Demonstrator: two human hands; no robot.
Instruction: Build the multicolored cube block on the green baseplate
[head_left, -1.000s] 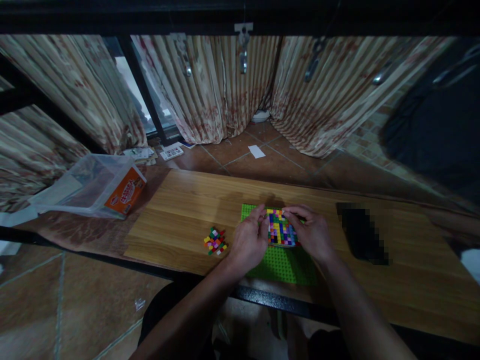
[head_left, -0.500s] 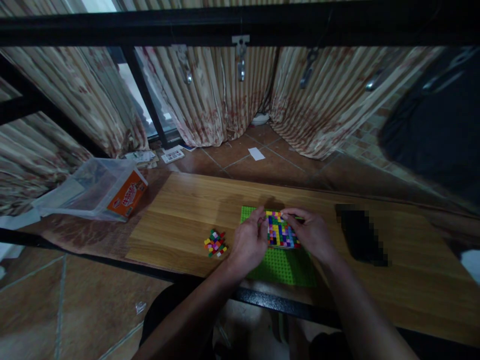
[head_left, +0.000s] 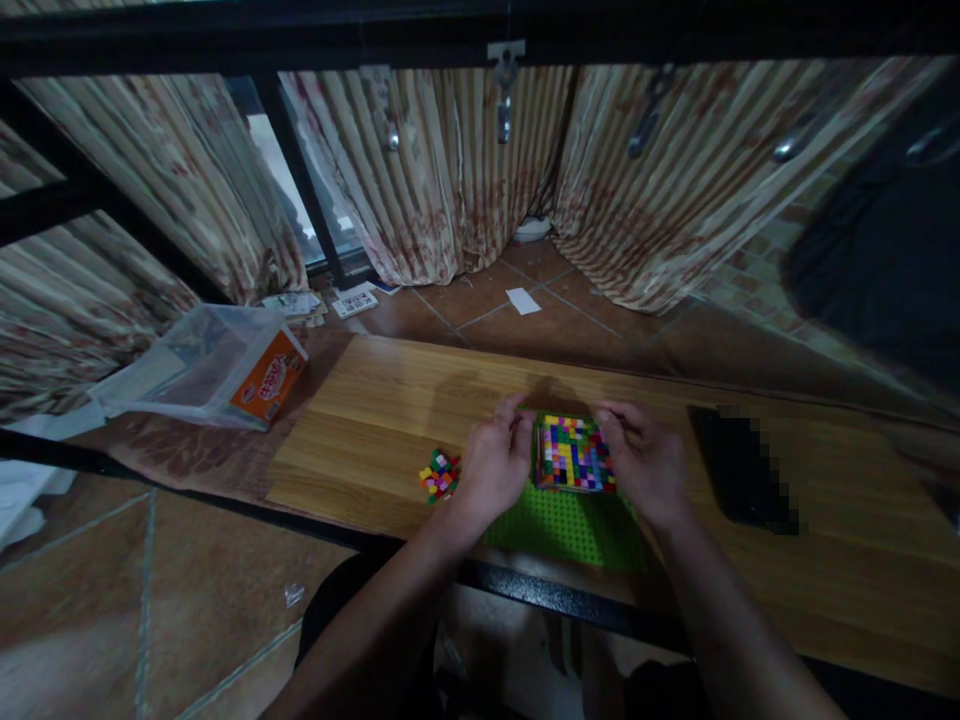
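A block built of many-coloured toy bricks [head_left: 574,455] stands on the green studded baseplate [head_left: 570,530] in front of me. Its top is a mosaic of small squares, and part of its left side shows. My left hand [head_left: 496,460] is just left of it over the baseplate, thumb and fingers apart, with a narrow gap to the block. My right hand [head_left: 649,460] is closed at the block's right edge, with the thumb against it and the fingers curled behind. Whether a small brick sits in those fingers is hidden. A pile of loose toy bricks [head_left: 440,475] lies left of my left hand.
A black phone-like object [head_left: 735,465], partly pixelated, lies on the wooden table [head_left: 360,420] at right. Left of the table stands a clear plastic bin [head_left: 202,360] with an orange label. Curtains, a dark metal bar with hanging clips, and papers on the tiled floor are beyond.
My right hand has moved from the block's far edge to its right side, uncovering more of the mosaic. The left hand has drawn slightly away from the block. The whole view has shifted a little.
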